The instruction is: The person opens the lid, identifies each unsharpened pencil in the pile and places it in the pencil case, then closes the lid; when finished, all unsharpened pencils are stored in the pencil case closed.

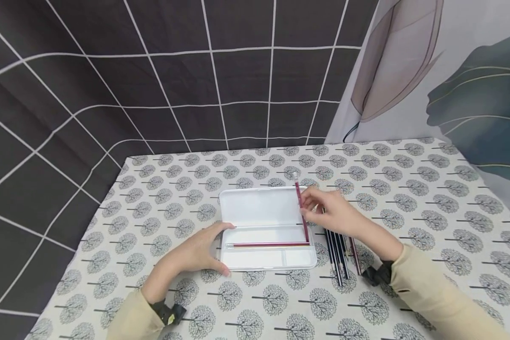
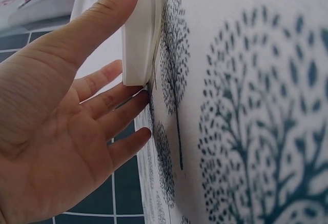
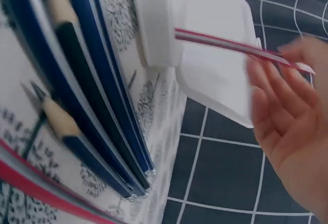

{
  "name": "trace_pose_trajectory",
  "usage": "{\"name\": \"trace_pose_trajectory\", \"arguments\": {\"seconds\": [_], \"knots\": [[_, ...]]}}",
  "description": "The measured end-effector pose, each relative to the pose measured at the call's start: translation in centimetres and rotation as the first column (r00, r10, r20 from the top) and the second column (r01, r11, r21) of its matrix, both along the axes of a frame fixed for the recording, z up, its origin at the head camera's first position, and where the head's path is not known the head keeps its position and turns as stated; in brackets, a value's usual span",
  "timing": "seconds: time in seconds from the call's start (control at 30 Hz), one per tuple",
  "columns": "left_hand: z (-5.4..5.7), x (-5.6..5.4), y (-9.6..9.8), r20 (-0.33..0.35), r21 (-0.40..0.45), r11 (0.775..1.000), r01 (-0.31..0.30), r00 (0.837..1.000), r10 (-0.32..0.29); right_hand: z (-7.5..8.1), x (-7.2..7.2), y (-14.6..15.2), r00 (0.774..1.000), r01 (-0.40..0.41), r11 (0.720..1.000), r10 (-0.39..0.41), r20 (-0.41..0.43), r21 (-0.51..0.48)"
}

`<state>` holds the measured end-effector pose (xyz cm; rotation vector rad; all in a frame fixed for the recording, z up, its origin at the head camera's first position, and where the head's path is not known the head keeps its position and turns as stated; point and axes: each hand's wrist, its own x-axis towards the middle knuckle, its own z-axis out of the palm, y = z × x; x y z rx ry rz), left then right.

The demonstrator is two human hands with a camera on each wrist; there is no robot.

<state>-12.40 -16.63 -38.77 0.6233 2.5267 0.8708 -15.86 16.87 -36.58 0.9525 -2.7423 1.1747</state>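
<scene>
A white pencil case point(image 1: 255, 259) lies with its lid point(image 1: 259, 208) raised at the back. My left hand point(image 1: 200, 249) holds the case's left end, with the thumb at the near edge and the index finger at the back left. Between thumb and fingers, my right hand point(image 1: 330, 211) pinches a red pencil point(image 1: 304, 227), also seen in the right wrist view point(image 3: 220, 42). That pencil stands tilted, its lower end in the right side of the case. Another red pencil point(image 1: 267, 244) lies lengthwise inside. The left wrist view shows the case's outer wall point(image 2: 138, 44) beside my thumb.
Right of the case, several dark blue and black pencils point(image 1: 335, 257) lie side by side, partly under my right hand. A red pencil point(image 1: 355, 257) lies beside them. Tree-print cloth point(image 1: 276, 311) covers the table, and a dark checked curtain point(image 1: 246, 75) hangs behind.
</scene>
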Motion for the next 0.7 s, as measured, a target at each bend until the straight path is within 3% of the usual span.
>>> {"name": "trace_pose_trajectory", "arguments": {"seconds": [0.1,0.3,0.53,0.7], "knots": [[-0.1,0.1,0.0,-0.002,-0.004,1.0,-0.003,1.0,0.003,-0.1,0.2,-0.5,0.996,-0.091,0.988,0.093,-0.004,0.127],[-0.3,-0.1,-0.1,-0.029,-0.018,1.0,0.025,0.999,-0.026,-1.0,0.4,-1.4,0.981,-0.189,0.918,0.194,0.021,0.348],[-0.2,-0.1,-0.1,-0.027,-0.006,1.0,0.026,0.999,-0.026,-1.8,0.7,-2.5,0.953,-0.251,0.879,0.299,-0.057,0.404],[-0.2,-0.2,-0.2,-0.028,-0.006,1.0,0.025,0.999,-0.025,-2.0,0.9,-2.9,0.943,-0.256,0.857,0.323,-0.079,0.447]]}}
